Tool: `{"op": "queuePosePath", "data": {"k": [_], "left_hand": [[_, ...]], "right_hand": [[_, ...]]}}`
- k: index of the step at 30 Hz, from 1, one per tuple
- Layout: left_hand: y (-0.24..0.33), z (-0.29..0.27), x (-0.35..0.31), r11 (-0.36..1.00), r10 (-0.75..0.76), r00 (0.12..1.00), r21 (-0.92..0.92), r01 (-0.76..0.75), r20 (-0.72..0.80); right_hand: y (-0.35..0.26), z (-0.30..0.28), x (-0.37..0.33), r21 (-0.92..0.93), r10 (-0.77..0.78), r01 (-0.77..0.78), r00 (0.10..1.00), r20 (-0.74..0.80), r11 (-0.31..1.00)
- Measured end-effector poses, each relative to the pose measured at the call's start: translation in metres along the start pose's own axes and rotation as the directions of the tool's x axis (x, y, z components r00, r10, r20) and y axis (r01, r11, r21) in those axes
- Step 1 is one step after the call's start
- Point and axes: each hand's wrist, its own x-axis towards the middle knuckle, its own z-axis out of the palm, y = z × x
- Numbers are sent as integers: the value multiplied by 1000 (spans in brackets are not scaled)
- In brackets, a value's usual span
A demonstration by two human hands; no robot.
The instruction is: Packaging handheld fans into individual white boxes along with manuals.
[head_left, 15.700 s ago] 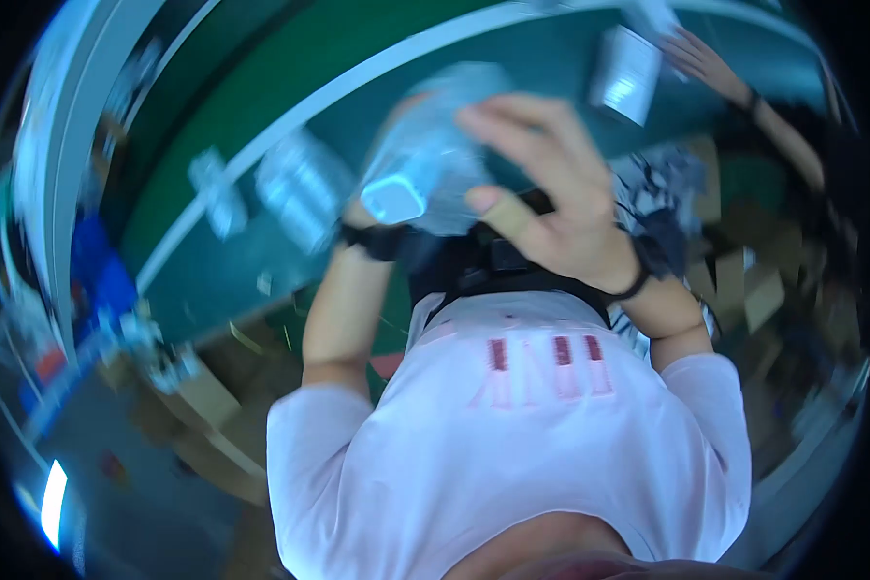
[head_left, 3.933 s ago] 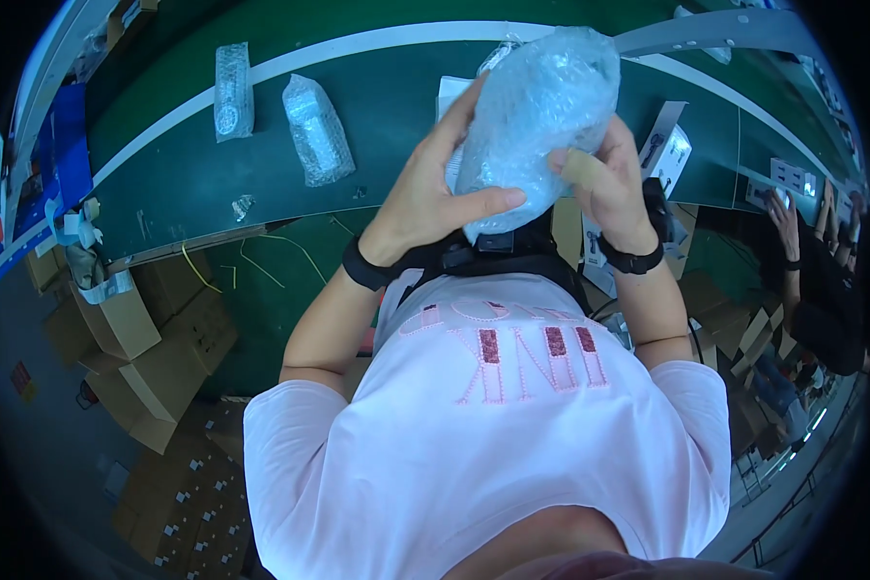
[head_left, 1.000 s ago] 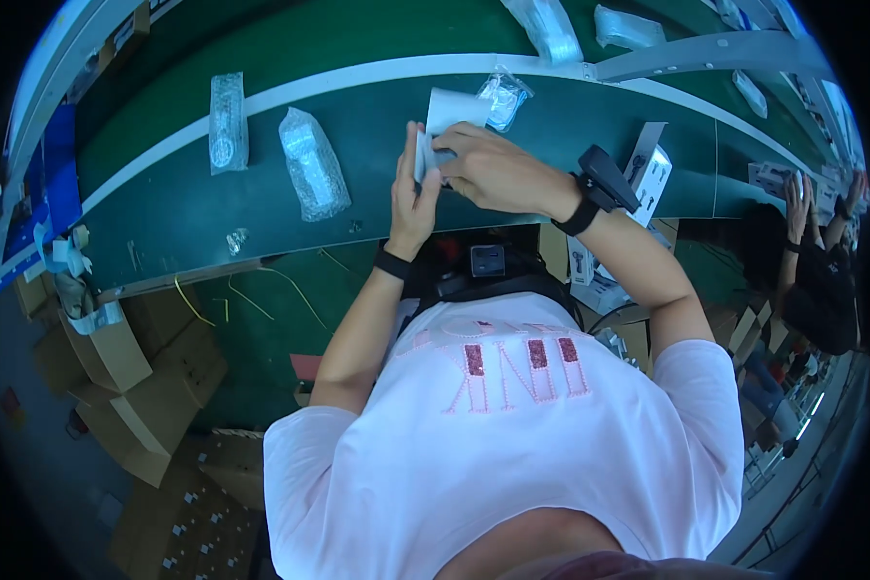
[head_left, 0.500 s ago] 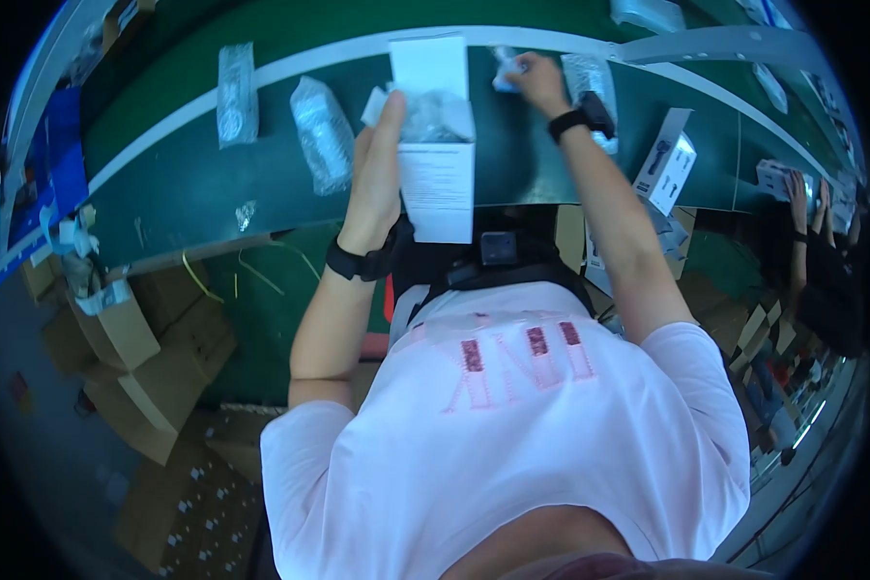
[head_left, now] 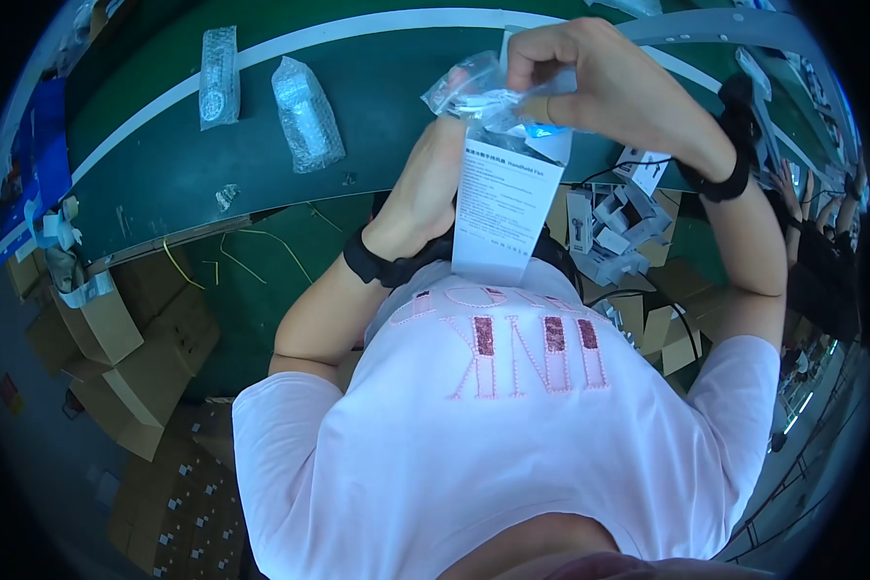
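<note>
Clear bag point(head_left: 467, 95) in right grip point(head_left: 614, 92) over white box point(head_left: 506, 211)

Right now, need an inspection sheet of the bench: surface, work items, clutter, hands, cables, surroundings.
Surface: dark green flat tabletop, partly hidden behind the arms.
Work items: upright white printed cardboard box, tilted slightly; crumpled clear plastic bag at its top. Box contents: cannot tell.
Clutter: two clear bubble-wrapped packages at left, apart from each other; small crumpled clear plastic scrap near the front edge.
Left hand: holds the box's left side.
Right hand: pinches the bag.
Cables: thin black cable below table level at right.
Surroundings: open brown cardboard cartons at left; jumbled small white cardboard boxes and a black-clothed co-worker at right.
</note>
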Motion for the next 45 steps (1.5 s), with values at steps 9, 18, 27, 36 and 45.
{"op": "queuePosePath", "data": {"k": [9,18,27,36,45], "left_hand": [[-6,9,-11,1000,26,985,0,-27,169],[-14,7,-18,989,38,953,128,-79,300],[-7,15,-23,951,7,966,298,-87,260],[-15,20,-20,956,-1,927,273,-110,376],[-13,-22,-21,706,338,818,449,-548,466]], "right_hand": [[-9,-16,-20,303,72,-120,984,165,945],[-24,-7,-36,-131,-109,129,983,150,983],[-43,-36,-18,300,31,-410,631,775,861],[-28,-25,-10,142,36,-405,402,915,903],[28,18,-95,740,400,-352,908,121,573]]}}
